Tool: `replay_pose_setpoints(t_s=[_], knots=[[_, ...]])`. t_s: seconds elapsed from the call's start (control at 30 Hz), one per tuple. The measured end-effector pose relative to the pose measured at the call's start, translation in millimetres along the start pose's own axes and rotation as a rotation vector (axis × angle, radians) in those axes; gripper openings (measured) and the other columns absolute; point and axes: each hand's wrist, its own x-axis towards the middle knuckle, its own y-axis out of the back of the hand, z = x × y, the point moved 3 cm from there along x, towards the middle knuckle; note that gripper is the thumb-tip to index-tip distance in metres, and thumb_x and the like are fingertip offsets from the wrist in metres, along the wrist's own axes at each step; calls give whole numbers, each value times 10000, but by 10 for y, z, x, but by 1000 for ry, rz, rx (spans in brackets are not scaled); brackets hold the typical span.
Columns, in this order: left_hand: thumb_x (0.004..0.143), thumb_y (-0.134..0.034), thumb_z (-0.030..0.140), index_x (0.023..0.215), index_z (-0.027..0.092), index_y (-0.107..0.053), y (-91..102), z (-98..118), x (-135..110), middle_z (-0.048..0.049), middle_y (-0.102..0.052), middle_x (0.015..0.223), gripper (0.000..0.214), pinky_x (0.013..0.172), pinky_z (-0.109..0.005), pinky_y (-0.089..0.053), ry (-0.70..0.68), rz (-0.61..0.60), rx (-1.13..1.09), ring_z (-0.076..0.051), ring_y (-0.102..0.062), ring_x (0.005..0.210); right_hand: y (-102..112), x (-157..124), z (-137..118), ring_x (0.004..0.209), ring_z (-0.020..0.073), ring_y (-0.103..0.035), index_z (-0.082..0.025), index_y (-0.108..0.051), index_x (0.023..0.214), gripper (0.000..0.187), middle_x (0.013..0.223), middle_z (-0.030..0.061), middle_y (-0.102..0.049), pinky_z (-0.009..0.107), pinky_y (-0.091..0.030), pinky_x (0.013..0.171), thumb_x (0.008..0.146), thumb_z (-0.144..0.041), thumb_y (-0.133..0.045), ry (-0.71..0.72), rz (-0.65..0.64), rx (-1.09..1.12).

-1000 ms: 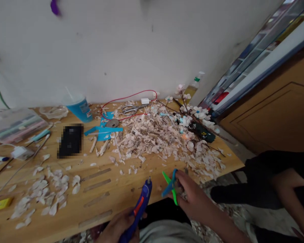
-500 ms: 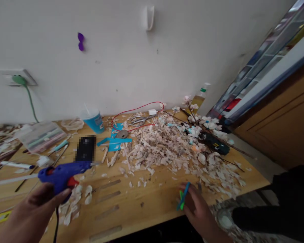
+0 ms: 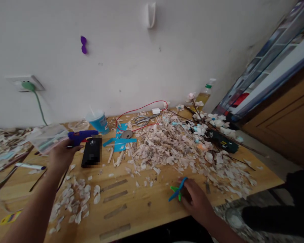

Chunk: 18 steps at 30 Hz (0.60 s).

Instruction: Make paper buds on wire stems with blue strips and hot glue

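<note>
My left hand (image 3: 63,152) is closed around the handle of a blue hot glue gun (image 3: 78,136). The gun is held out over the back left of the table, its nozzle pointing right, close to the far end of a black phone (image 3: 91,153). In my right hand (image 3: 193,195), near the front edge, the fingers pinch a small blue and green piece (image 3: 177,191) of crossed strips. To the left of it, pale petals (image 3: 77,195) lie scattered on the wood. A large heap of petals and shavings (image 3: 164,145) spreads beyond my right hand.
A blue cup (image 3: 98,121) stands by the wall, beside a clear plastic box (image 3: 49,138). Scissors (image 3: 144,120), a red cord and blue paper (image 3: 120,145) lie at the back. Blossom branches (image 3: 212,121) and a bottle (image 3: 204,94) occupy the right. A marker (image 3: 30,166) rests at left.
My left hand has carried the glue gun away from me, toward the back of the table. My right hand stays near the front edge, and the blue and green piece has turned slightly.
</note>
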Motion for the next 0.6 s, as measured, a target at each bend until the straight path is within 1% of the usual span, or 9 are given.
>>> replay_pose_setpoints(t_s=[0.03,0.07,0.1,0.13,0.17,0.23,0.37,0.47,0.6], knots=[[941,-487,457,1165,64,-627,-57,88,52,-40,-628,1028,473,832,-250,-434,-93,-25,21,-201,-592,973,-4,6,-4,1140,296,-650,-212,-612,1210,425,1198,113,-700,499,-528,990,794,-148,-550,1,2,-8],[950,-474,457,1162,49,-623,-131,167,95,-55,-609,1041,483,843,-260,-430,-145,-37,43,-204,-583,980,-7,11,-8,1134,296,-653,-209,-610,1211,429,1195,114,-701,500,-531,986,792,-143,-548,3,5,-17],[946,-486,452,1153,38,-624,-223,228,134,-68,-600,1039,483,844,-269,-430,-150,-46,53,-208,-579,974,-12,14,-11,1132,297,-654,-205,-608,1213,431,1193,117,-701,502,-534,983,792,-139,-547,7,8,-30],[928,-519,437,1137,32,-630,-329,270,175,-80,-600,1027,469,836,-275,-434,-115,-47,50,-210,-580,956,-16,15,-12,1132,299,-653,-200,-604,1215,431,1192,119,-701,503,-537,978,793,-136,-547,13,12,-47],[901,-563,409,1116,31,-641,-444,293,220,-90,-607,1010,441,820,-281,-441,-61,-43,37,-213,-584,931,-20,14,-13,1131,300,-652,-195,-598,1218,430,1191,121,-702,503,-539,975,795,-136,-549,24,15,-65],[859,-608,352,1118,54,-656,-686,315,322,-111,-623,1013,397,813,-298,-455,-33,-31,3,-229,-593,919,-27,11,-13,1131,299,-652,-193,-585,1227,434,1190,119,-702,495,-544,971,798,-136,-553,48,17,-97],[838,-587,307,1186,98,-662,-1048,249,564,-144,-636,1049,413,891,-363,-468,-147,60,10,-291,-598,994,-13,23,-27,1076,293,-672,-184,-580,1205,392,1155,122,-712,466,-569,927,814,-157,-552,120,66,-149],[821,-599,314,1190,121,-672,-1184,168,712,-154,-649,1064,423,942,-398,-467,-201,98,38,-324,-595,1034,0,44,-45,1036,288,-683,-182,-581,1186,370,1119,121,-721,454,-581,897,819,-160,-540,141,76,-175],[835,-609,346,1151,142,-685,-1203,160,790,-149,-662,1070,383,963,-410,-472,-212,168,-2,-323,-599,1045,-18,41,-32,1058,276,-676,-200,-581,1196,365,1139,109,-717,434,-571,918,834,-170,-544,117,43,-153]])
